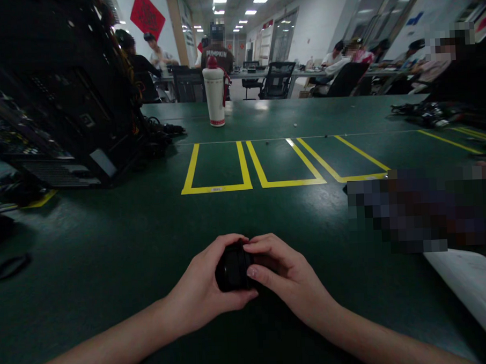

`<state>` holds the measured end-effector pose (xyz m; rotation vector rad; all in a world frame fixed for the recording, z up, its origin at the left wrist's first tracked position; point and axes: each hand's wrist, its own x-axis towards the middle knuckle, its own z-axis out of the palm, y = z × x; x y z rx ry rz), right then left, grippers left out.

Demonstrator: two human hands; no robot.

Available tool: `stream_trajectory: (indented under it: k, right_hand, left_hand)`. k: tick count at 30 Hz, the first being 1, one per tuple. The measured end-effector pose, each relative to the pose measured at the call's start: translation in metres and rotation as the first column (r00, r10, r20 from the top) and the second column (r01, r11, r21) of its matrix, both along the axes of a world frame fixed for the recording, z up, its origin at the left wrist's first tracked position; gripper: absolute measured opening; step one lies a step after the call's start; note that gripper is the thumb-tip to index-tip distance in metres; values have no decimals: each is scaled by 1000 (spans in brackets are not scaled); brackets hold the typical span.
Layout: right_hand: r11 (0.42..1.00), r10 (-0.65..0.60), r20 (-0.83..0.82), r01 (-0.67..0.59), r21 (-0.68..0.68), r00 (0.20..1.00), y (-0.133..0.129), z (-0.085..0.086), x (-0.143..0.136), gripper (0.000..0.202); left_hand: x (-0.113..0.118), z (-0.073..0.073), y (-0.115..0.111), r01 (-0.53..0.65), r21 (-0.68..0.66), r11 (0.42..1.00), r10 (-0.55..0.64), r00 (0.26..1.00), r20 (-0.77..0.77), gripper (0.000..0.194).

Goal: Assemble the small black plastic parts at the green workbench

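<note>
A small round black object (232, 268) is held between both hands, low over the green table (157, 250) near the middle of the view. My left hand (207, 277) wraps round its left side, thumb below and fingers over the top. From the right, my right hand (285, 266) grips its right edge with thumb and fingertips. The far side of the object is hidden, and it is too dark to tell exactly what it is.
A white cup (215, 97) with a red lid stands beyond yellow tape outlines (217, 189). At left are a black computer case (74, 103) and cables (160, 133). A white object (468, 279) lies at right. People sit in the background.
</note>
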<state>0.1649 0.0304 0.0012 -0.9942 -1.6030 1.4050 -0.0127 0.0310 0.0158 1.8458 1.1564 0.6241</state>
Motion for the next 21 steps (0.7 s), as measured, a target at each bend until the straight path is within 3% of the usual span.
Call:
stream_trajectory:
  k: [9,21]
  right_hand:
    - [999,27,24,-28,23,999,-4,2,1,38]
    - [999,28,-5,-28,43,1000,-4,2,1,24]
  left_hand:
    - [1,0,0,-37,10,999,37,999,-10,57]
    - [2,1,0,-35,19,999,35,999,2,55]
